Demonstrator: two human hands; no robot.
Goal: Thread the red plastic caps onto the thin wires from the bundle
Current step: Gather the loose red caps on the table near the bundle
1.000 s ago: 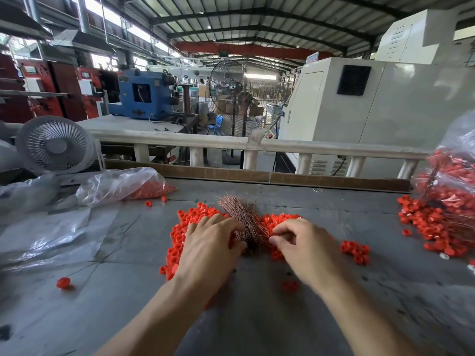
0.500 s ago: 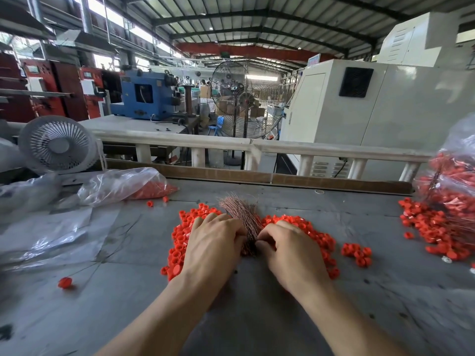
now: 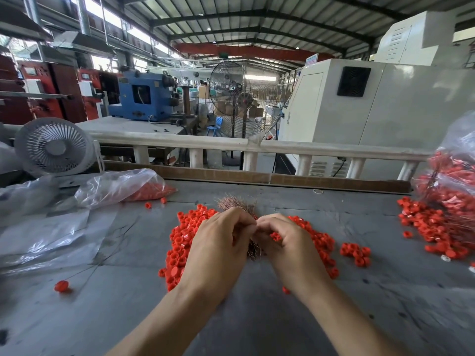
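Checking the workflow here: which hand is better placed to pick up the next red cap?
Probably the right hand: a red cap shows right under its curled fingers. The left hand is at the wire bundle.

Bright daylight enters through the high windows (image 3: pixel 102 11) at upper left, which are blown out to white. The table (image 3: pixel 257 330) is evenly lit, with only soft shadows. Wide-angle distortion bends the roof beams (image 3: pixel 257 15) and stretches the edges. The bags (image 3: pixel 457 155) at the sides look smeared.
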